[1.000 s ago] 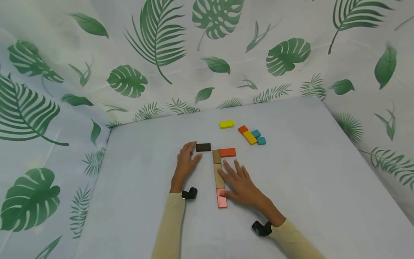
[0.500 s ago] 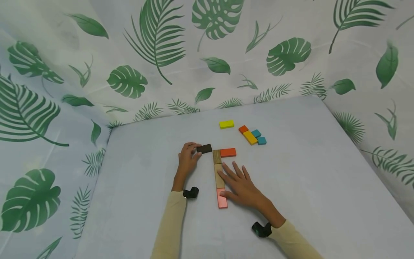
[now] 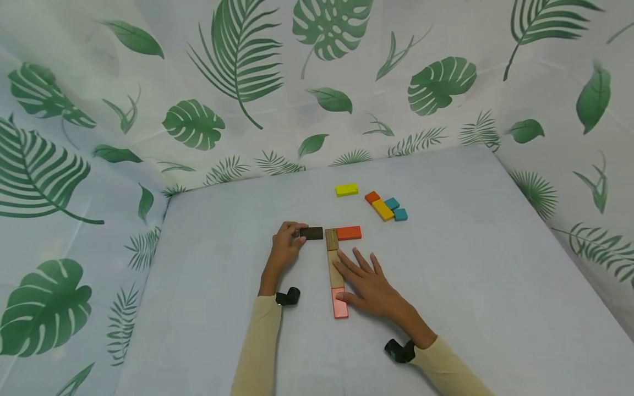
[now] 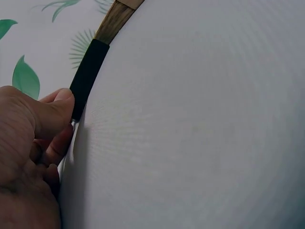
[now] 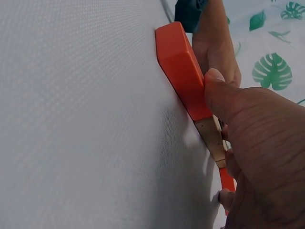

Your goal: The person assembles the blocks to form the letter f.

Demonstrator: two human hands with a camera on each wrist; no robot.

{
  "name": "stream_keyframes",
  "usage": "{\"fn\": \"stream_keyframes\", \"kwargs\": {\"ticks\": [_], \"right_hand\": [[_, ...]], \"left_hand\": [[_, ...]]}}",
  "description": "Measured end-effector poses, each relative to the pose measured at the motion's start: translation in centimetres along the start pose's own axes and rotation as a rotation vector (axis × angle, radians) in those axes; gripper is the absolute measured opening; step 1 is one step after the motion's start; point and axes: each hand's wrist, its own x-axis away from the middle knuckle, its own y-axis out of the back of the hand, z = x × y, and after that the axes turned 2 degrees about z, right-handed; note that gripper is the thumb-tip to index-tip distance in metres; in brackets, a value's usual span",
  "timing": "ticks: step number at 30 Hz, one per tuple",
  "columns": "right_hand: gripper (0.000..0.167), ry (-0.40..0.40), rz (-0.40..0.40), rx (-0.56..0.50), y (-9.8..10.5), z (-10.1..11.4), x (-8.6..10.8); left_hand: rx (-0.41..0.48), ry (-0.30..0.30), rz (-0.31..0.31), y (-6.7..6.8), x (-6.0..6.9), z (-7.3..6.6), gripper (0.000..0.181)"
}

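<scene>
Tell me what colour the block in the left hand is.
The block is brownish black, clearest in the head view.

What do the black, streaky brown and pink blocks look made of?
Brown block: wood, likely unpainted, by its streaky grain. Pink block: probably painted wood or plastic; smooth, even colour, slight sheen. Black block: uniformly dark, fairly matte; perhaps painted wood, but no grain shows.

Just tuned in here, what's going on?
A person's left hand pinches the dark block beside the brown block. The right hand, fingers spread, touches the pale wooden block and the pink block, which run in line from the brown one toward the person. A red block lies against the brown block's other side. The bright yellow block lies farther back.
</scene>
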Motion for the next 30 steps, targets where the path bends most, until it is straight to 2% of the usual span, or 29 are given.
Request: {"fn": "stream_keyframes", "kwargs": {"ticks": [5,17,30], "right_hand": [[0.076,0.005,0.0,0.005,-0.21,-0.21,-0.05],[0.076,0.002,-0.002,-0.01,-0.23,-0.21,-0.07],[0.076,-0.004,0.003,-0.015,-0.32,-0.23,-0.16]], "left_hand": [[0.0,-0.01,0.007,0.06,0.15,0.16,0.031],[0.0,-0.083,0.015,0.26,0.27,0.38,0.03],[-0.038,-0.106,0.032,0.16,0.17,0.58,0.028]]}}
